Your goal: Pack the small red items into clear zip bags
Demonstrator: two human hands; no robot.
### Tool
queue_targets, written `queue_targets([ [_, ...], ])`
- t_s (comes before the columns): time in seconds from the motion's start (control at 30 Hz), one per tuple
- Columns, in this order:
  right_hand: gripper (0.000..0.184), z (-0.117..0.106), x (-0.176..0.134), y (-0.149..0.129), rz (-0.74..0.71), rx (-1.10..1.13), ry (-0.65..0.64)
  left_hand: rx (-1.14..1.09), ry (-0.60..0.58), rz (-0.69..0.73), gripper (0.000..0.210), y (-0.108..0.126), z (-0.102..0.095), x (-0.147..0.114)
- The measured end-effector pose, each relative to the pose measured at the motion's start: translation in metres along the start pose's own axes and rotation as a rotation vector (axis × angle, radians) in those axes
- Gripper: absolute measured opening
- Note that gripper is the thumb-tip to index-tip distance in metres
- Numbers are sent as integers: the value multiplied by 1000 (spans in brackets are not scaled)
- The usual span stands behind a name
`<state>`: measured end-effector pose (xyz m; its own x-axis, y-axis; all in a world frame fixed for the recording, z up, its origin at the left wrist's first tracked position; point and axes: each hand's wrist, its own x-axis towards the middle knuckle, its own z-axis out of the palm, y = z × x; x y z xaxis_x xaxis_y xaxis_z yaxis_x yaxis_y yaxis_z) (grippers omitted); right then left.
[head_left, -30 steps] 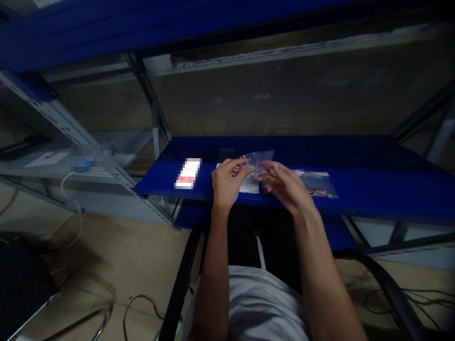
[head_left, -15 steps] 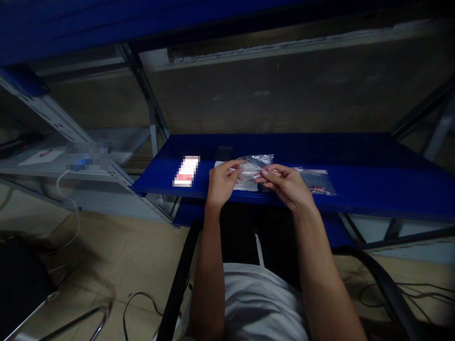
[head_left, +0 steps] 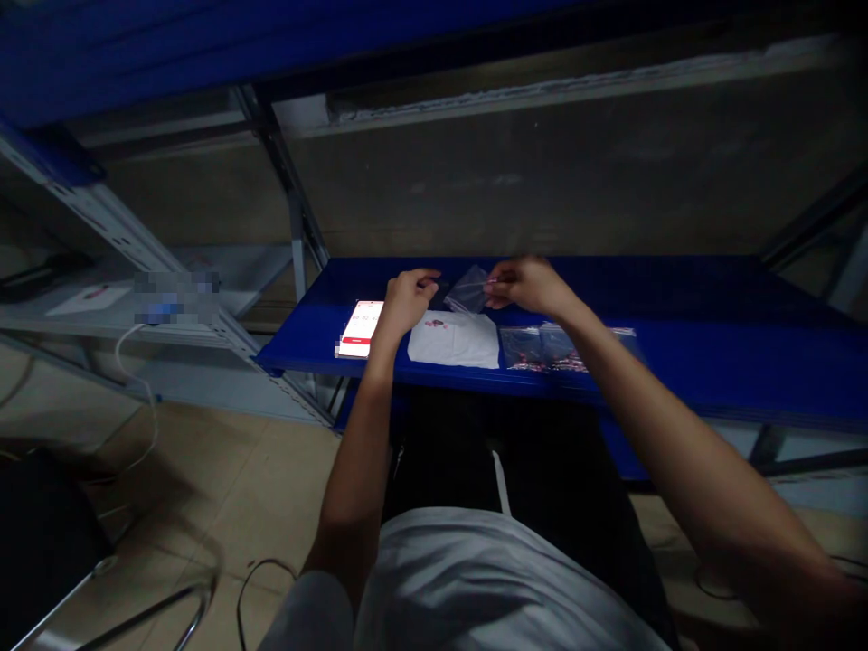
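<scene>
A clear plastic zip bag (head_left: 467,291) hangs tilted above the blue shelf, its right edge pinched in my right hand (head_left: 525,283). My left hand (head_left: 409,298) is just left of the bag, apart from it, with thumb and fingers spread and nothing seen between them. Below both hands lies a white paper sheet (head_left: 457,348) with several small pinkish-red pieces (head_left: 435,323) near its top edge. To its right, clear bags (head_left: 522,348) holding small red pieces lie side by side, partly hidden by my right forearm.
A lit phone (head_left: 356,330) lies at the left of the blue shelf board (head_left: 712,344), partly behind my left wrist. A metal upright (head_left: 176,271) and a grey shelf (head_left: 61,312) stand to the left. Another blue shelf (head_left: 339,45) hangs overhead.
My left hand has come off the plastic bag and moved left. My right hand has carried the bag up and away from me, uncovering the paper and the filled bags.
</scene>
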<state>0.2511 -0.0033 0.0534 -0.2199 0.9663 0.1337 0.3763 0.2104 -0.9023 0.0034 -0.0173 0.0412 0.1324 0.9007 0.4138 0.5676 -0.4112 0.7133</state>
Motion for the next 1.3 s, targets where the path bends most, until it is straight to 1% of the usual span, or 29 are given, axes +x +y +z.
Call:
queue_targets([
  [0.07,16,9,9,-6,-31,-191,-36,63,-113,-25,31,-10,14,13],
  [0.13,11,17,13,-10,-79,-388,-65,87,-185,-42,33,-19,26,19],
  [0.2,10,23,15,-12,-126,-555,-94,105,-209,-52,34,-27,34,18],
  [0.27,12,28,16,-14,-160,-680,-111,125,-213,-46,33,-32,37,16],
  [0.4,16,34,19,-17,-219,-830,-125,139,-207,-19,33,-37,40,12],
  [0.57,18,36,20,-19,-209,-867,-164,101,-186,-36,38,-39,41,11],
  [0.7,18,35,19,-18,-180,-848,-191,120,-196,-17,29,-40,41,11],
  [0.83,20,35,18,-19,-184,-861,-211,120,-186,-8,23,-45,42,13],
  [0.97,17,34,20,-19,-200,-863,-227,82,-226,-14,19,-48,42,13],
  [1.17,15,32,23,-15,-221,-767,-220,125,-224,10,23,-50,40,11],
  [1.3,18,28,23,-8,-166,-643,-226,132,-233,4,27,-49,40,12],
])
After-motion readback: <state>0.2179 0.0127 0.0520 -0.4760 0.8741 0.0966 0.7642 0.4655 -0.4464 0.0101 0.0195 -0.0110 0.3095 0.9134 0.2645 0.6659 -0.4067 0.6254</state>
